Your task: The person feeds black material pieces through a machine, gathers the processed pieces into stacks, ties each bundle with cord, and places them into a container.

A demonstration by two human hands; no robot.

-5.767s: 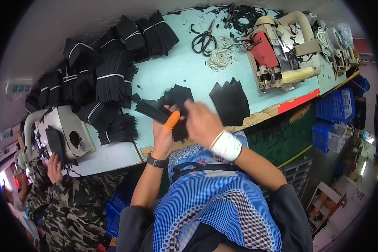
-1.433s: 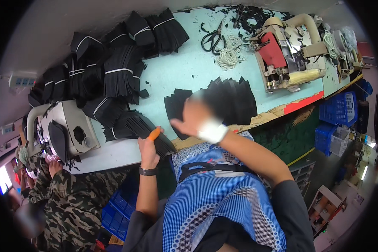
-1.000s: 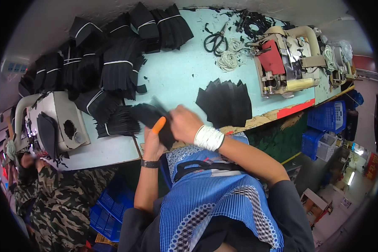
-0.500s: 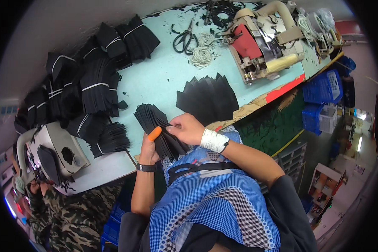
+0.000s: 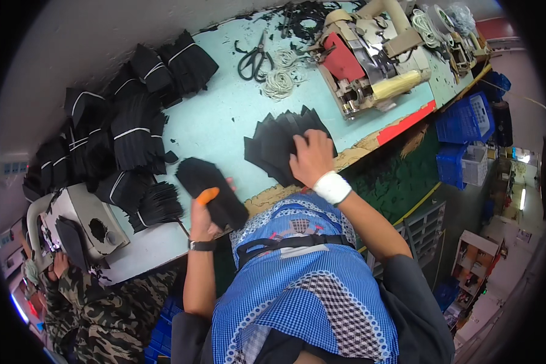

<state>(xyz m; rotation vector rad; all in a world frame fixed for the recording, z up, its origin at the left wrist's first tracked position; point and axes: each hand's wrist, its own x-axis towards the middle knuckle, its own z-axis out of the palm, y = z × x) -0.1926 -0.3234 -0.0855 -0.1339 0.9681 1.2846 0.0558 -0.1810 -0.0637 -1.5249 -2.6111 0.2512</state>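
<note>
My left hand [image 5: 205, 219], with an orange finger cot on the thumb, is closed round a stack of black fabric pieces [image 5: 207, 182] just off the table's front edge. The pieces lie evenly on one another. My right hand [image 5: 312, 156], wrapped in white at the wrist, rests on a fanned pile of black pieces [image 5: 272, 142] on the table. Its fingers are apart and bent, their tips on the top pieces; whether any piece is lifted cannot be seen.
Black bundles tied with white string [image 5: 133, 133] crowd the table's left. Black scissors [image 5: 256, 63] and white cord coils [image 5: 279, 84] lie at the back, beside a beige machine [image 5: 370, 60]. Another machine [image 5: 82, 221] stands left, near a person in camouflage [image 5: 112, 309]. Blue crates [image 5: 464, 124] hang right.
My right hand has left the stack in my left hand and moved right onto the fanned pile. The held stack has turned its flat side up and is squared together.
</note>
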